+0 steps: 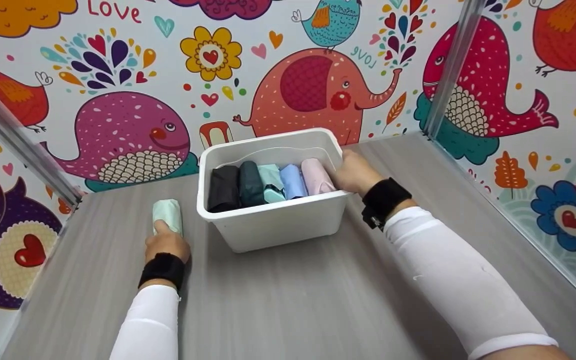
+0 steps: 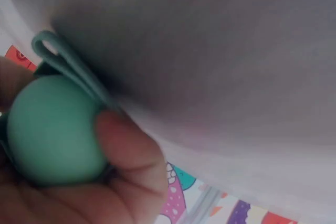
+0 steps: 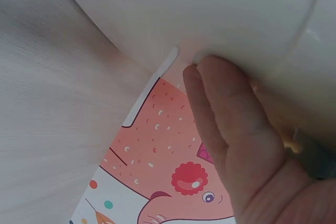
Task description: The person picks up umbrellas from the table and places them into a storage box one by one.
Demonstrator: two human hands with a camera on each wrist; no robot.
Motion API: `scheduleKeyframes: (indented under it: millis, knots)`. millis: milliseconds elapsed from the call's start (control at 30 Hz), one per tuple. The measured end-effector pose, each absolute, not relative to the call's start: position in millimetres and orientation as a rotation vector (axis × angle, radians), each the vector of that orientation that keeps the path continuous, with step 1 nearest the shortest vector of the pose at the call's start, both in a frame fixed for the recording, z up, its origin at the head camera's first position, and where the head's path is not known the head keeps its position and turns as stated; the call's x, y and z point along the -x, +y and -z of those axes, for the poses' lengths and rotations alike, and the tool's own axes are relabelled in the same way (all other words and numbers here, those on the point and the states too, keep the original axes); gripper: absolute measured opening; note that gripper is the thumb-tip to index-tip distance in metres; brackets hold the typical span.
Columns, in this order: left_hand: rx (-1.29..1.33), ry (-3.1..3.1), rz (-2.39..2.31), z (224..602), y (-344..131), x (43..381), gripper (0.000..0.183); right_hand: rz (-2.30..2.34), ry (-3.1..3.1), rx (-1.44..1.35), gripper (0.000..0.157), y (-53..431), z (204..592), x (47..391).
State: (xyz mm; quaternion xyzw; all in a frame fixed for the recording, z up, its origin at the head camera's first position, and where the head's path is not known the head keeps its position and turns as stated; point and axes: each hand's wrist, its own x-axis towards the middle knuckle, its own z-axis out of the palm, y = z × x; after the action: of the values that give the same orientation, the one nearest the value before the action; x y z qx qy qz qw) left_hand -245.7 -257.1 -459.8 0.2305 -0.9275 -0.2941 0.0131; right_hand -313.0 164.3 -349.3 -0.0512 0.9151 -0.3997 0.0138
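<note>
My left hand (image 1: 167, 245) grips a mint-green compact umbrella (image 1: 168, 212), folded up, just left of the bin. Close up in the left wrist view, the umbrella's rounded green end (image 2: 58, 129) shows between curled fingers and thumb, with a strap loop (image 2: 68, 64) beside it. My right hand (image 1: 358, 172) holds the white plastic bin (image 1: 283, 227) by its right rim. From the right wrist view, fingers (image 3: 226, 103) lie extended against the bin's outer wall. Inside the bin stand rolled bundles side by side: black (image 1: 224, 187), dark green (image 1: 251, 184), mint (image 1: 271, 182), blue (image 1: 293, 181) and pink (image 1: 316, 176).
Both hands work over a grey wood-grain table (image 1: 288, 305). A wall with printed cartoon animals (image 1: 308, 95) rises behind it, and similar panels flank it left and right. Metal strips (image 1: 450, 75) run up the panel corners.
</note>
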Motion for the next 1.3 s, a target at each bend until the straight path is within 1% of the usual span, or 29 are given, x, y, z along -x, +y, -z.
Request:
scheduleKeyframes:
  millis: [367,633,833,1000,1300]
  knots:
    - [-0.751,-2.784,1.096,450,-259,231,0.068,1.270,2.827,0.168,0.041,162,352,314]
    - [-0.706,-2.663,1.115,436,-263,226,0.062,1.305,2.788,0.153,0.046,161,352,313]
    - [-0.621,-2.516,1.135,410,-258,222,0.058,1.293,2.810,0.170,0.042,162,352,313]
    - [-0.514,-2.423,1.172,381,-248,218,0.056,1.271,2.834,0.196,0.038,162,351,313]
    - [-0.288,-2.350,1.209,340,-213,207,0.053,1.291,2.810,0.163,0.040,162,350,313]
